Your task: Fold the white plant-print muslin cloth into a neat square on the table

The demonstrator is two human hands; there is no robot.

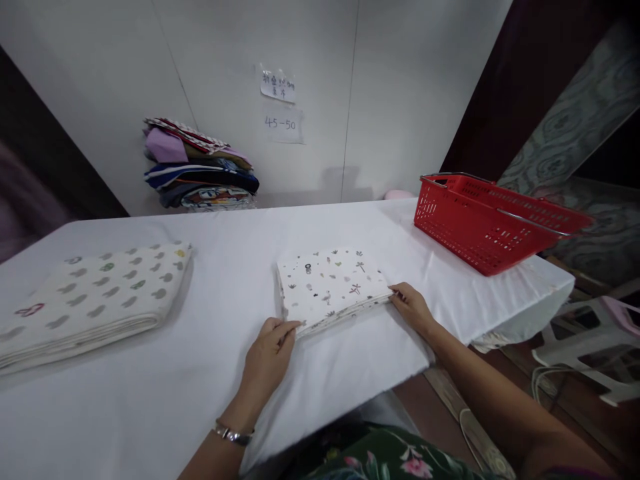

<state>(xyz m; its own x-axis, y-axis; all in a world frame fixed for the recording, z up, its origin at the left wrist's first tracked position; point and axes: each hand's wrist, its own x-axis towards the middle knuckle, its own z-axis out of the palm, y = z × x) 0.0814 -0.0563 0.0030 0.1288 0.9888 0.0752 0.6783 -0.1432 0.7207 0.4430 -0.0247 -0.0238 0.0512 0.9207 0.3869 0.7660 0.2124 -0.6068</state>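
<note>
The folding looks largely done: the small cloth (333, 283) already lies in a layered rectangle on the white table (220, 287), between a larger folded cloth (113, 287) and a red basket (487, 223). The left hand (270, 353) and right hand (411, 308) pinch its near corners, so its edge seems not yet let go; whether more folds remain, I cannot tell. It is white, printed with small palms and animals, its top fairly smooth.
</note>
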